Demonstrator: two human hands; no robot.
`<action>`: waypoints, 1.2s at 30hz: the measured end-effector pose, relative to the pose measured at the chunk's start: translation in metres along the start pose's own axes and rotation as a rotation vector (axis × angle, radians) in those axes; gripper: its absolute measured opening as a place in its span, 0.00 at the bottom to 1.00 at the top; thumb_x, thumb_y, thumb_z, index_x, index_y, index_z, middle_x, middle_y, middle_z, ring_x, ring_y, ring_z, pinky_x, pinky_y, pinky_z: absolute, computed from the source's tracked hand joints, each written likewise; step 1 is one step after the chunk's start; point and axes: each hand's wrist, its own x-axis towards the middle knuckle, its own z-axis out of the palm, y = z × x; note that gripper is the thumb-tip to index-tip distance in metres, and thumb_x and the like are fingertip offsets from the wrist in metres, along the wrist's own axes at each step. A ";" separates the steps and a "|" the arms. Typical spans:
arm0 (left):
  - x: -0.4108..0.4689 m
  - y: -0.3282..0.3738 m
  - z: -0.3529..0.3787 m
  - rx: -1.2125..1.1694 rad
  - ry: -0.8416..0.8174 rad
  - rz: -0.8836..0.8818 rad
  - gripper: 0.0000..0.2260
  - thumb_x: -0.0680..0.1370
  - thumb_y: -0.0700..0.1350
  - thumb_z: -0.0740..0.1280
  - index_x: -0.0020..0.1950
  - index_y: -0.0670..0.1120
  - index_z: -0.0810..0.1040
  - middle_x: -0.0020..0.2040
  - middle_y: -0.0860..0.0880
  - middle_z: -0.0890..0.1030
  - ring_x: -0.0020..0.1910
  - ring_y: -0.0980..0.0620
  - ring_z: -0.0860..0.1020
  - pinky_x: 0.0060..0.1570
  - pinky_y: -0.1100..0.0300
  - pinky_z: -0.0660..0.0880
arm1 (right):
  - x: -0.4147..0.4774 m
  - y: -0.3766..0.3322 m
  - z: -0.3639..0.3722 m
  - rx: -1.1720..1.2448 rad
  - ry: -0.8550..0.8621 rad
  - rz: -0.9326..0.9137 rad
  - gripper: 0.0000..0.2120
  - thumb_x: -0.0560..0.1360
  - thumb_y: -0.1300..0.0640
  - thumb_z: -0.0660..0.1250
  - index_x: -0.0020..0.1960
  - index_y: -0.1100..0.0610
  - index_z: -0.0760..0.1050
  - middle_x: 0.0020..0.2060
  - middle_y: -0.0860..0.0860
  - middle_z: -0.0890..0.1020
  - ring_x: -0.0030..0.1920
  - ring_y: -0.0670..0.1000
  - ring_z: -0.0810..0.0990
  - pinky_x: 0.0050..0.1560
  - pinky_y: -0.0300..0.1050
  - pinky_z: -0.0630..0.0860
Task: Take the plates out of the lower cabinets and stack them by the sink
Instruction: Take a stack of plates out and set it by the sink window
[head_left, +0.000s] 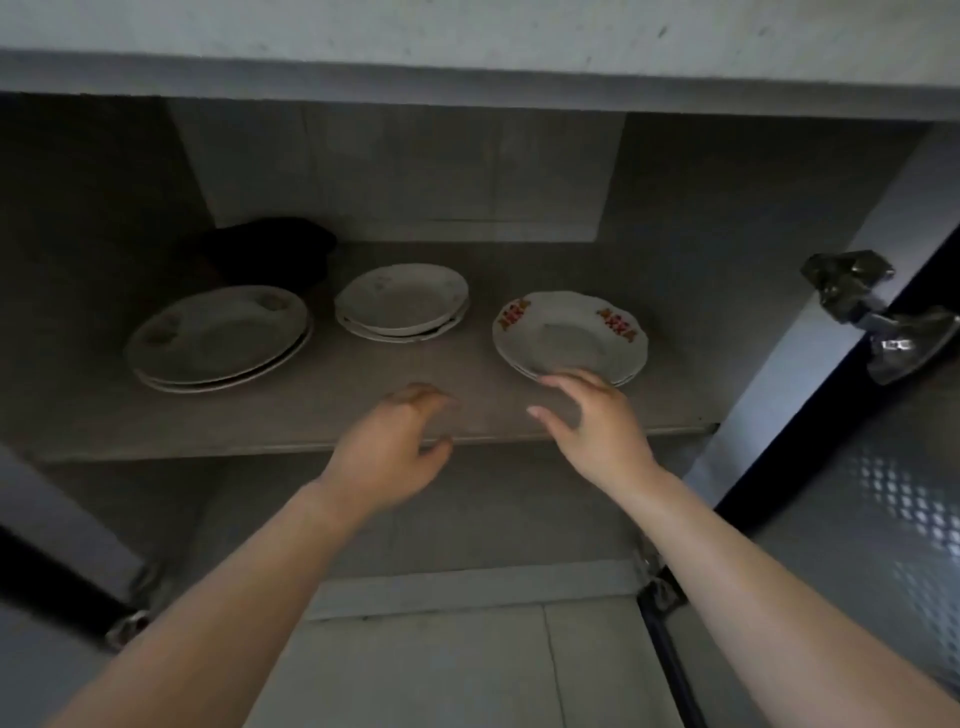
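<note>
Three plate stacks (402, 304) on cabinet shelf (311, 410); left hand (392, 447) loosely curled, empty; right hand (592, 421) spread wide, fingertips touching three-o'clock stack (569, 335).

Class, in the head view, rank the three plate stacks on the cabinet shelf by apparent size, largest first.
1. Left stack, clearly widest.
2. Red-patterned stack.
3. Middle stack, though it sits slightly farther back, so second versus third is uncertain.

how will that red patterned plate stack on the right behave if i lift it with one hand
The red-patterned plates look glazed, so probably stiff, slick and breakable. At least two sit nested, so the top one may slide if tilted. The right hand is at the near rim, open; the left hand is free to support the other side.
</note>
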 end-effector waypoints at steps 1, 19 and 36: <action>0.010 0.000 0.006 -0.046 -0.011 0.010 0.17 0.73 0.44 0.67 0.62 0.48 0.75 0.61 0.48 0.76 0.60 0.51 0.75 0.59 0.64 0.68 | 0.000 0.009 -0.002 0.007 0.054 0.027 0.17 0.74 0.50 0.68 0.60 0.55 0.76 0.59 0.51 0.77 0.61 0.50 0.74 0.58 0.37 0.68; 0.119 -0.012 0.068 -0.224 0.058 0.209 0.17 0.70 0.53 0.62 0.53 0.46 0.79 0.52 0.48 0.80 0.52 0.52 0.77 0.57 0.66 0.69 | 0.031 0.095 0.008 -0.334 0.176 -0.189 0.09 0.67 0.56 0.70 0.46 0.56 0.83 0.43 0.52 0.85 0.43 0.56 0.83 0.47 0.48 0.79; 0.117 0.005 0.072 -0.411 0.116 -0.021 0.18 0.71 0.54 0.66 0.59 0.47 0.75 0.59 0.49 0.77 0.60 0.51 0.74 0.57 0.57 0.71 | -0.019 0.096 -0.012 -0.207 0.087 -0.280 0.14 0.73 0.52 0.62 0.50 0.58 0.82 0.46 0.51 0.85 0.46 0.52 0.82 0.47 0.46 0.80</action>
